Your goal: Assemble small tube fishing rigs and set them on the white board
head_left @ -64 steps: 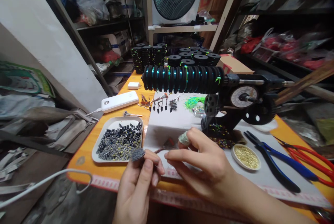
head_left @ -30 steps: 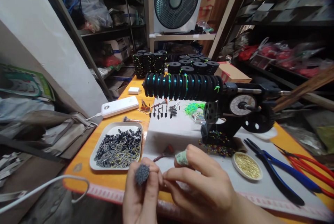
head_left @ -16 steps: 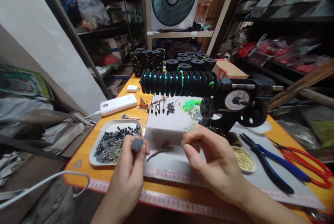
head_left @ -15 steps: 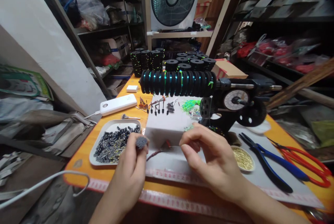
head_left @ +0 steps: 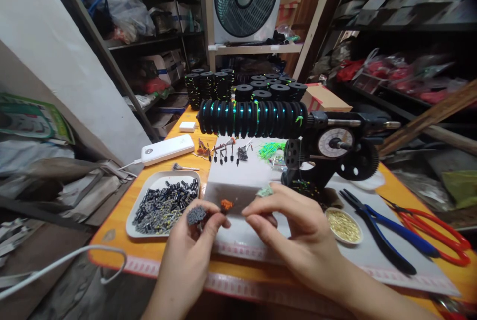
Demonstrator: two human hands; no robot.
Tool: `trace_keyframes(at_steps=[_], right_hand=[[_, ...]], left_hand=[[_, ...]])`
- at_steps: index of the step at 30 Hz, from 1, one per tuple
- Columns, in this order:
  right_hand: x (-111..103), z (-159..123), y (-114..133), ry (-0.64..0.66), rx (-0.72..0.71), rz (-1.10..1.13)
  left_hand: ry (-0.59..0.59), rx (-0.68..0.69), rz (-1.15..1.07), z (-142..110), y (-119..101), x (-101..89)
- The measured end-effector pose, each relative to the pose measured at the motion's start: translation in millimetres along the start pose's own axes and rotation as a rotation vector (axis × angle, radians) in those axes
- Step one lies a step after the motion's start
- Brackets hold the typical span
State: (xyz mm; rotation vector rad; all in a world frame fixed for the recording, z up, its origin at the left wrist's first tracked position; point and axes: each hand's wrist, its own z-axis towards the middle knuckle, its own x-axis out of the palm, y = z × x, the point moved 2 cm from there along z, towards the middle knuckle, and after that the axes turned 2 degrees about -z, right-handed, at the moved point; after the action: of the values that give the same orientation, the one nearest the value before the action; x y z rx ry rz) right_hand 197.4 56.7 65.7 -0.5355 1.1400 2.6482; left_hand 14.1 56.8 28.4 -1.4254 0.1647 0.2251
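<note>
My left hand [head_left: 188, 255] is closed around a small bundle of thin grey rods [head_left: 196, 214], whose ends stick up above the thumb. My right hand [head_left: 298, 240] pinches thumb and forefinger together at one end of a small orange-tipped bundle [head_left: 226, 204], which reaches across to the left fingertips. A greenish wrap [head_left: 264, 192] covers one right fingertip. Both hands hover over the grey mat [head_left: 372, 265], just in front of a white foam block [head_left: 242, 181] with small dark pieces stuck in its top.
A white tray [head_left: 146, 193] of small black and grey tubes lies to the left. Behind the block stands a black winding machine [head_left: 335, 148] with a row of spools [head_left: 253, 119]. A dish of gold beads [head_left: 343, 225], blue pliers [head_left: 387, 235] and red scissors [head_left: 439, 238] lie to the right, a white power bank [head_left: 167, 148] at the back left.
The orange-tipped bundle lay on the mat before; now it is lifted between my fingertips. My hands, apart half a second ago, have come together in front of the foam block.
</note>
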Motion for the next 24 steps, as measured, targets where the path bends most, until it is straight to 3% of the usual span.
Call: trace_keyframes(at_steps=[4, 8, 17, 19, 21, 24], right_hand=[[7, -1, 2, 0.057, -0.043, 0.006], [10, -1, 1, 0.041, -0.024, 0.019], [14, -1, 0, 0.001, 0.115, 0.134], [14, -1, 0, 0.02, 0.114, 0.118], [14, -2, 0, 0.036, 0.087, 0.085], [14, -4, 2, 0.065, 0.024, 0.049]], left_hand=[[-0.079, -0.106, -0.302, -17, 8, 6.6], [-0.09, -0.123, -0.374, -25, 12, 12.7], [-0.207, 0.308, -0.182, -26, 6, 18.8], [-0.215, 0.343, -0.164, -29, 6, 21.8], [-0.244, 0.213, -0.209, -32, 7, 24.3], [-0.276, -0.17, -0.426, -35, 11, 27.5]])
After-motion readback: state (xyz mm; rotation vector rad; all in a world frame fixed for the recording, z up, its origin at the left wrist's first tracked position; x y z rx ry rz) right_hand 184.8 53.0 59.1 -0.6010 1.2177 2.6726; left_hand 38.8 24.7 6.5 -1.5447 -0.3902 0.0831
